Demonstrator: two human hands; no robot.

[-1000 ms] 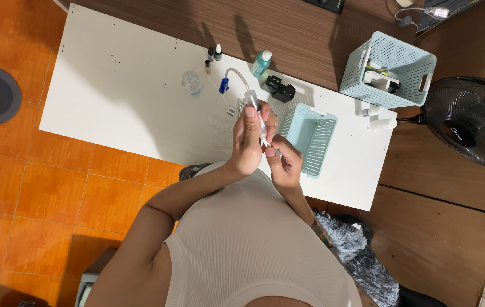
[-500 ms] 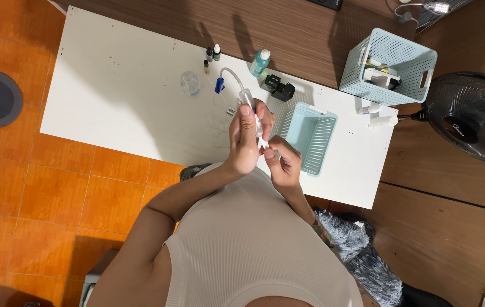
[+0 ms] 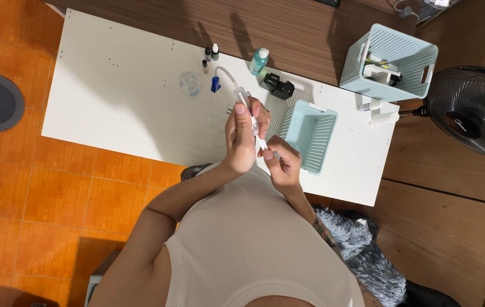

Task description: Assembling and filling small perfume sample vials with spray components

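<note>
Your left hand [image 3: 242, 139] is closed around the barrel of a clear syringe [image 3: 249, 111], held above the white table [image 3: 111, 96]. Your right hand [image 3: 281, 162] pinches the syringe's plunger end at the lower tip. A clear tube [image 3: 225, 75] curves from the syringe's upper end toward a blue clip [image 3: 215, 85]. Just beside your right hand lies an empty light-blue basket [image 3: 310, 133]. Farther back stand a teal bottle [image 3: 258, 60], small dropper bottles [image 3: 211, 54], and a clear cup [image 3: 188, 83]. A second basket [image 3: 389, 62] sits at the table's far right corner.
</note>
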